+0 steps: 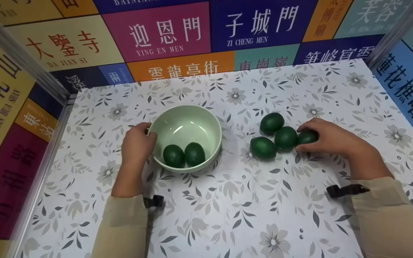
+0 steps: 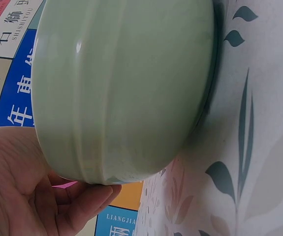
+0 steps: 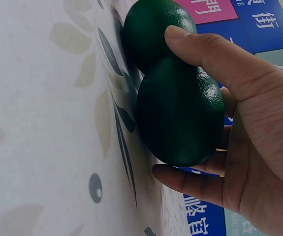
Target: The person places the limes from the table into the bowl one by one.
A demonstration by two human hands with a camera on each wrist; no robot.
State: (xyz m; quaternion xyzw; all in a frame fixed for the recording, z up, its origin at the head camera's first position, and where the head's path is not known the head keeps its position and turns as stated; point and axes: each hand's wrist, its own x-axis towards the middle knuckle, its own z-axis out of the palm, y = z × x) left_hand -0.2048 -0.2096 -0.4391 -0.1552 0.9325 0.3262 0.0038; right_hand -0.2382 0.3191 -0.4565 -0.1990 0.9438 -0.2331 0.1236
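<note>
My left hand [image 1: 137,144] grips the left rim of a pale green bowl [image 1: 186,114], thumb at the edge. In the left wrist view, its fingers [image 2: 89,204] bend against the side of the bowl [image 2: 131,88]. Two dark green limes [image 1: 174,156] lie inside, side by side near the front. On the right, my right hand [image 1: 330,138] holds the rightmost lime [image 1: 307,137] between thumb and fingers. The right wrist view has this lime [image 3: 178,115] close to the tabletop, the thumb reaching over toward another lime [image 3: 146,37] beyond it.
Three more limes [image 1: 285,138] lie clustered just left of my right hand. A white tablecloth with grey flowers and leaves [image 1: 224,204] covers the table. Colourful panels with lettering [image 1: 160,34] stand along the back and both sides.
</note>
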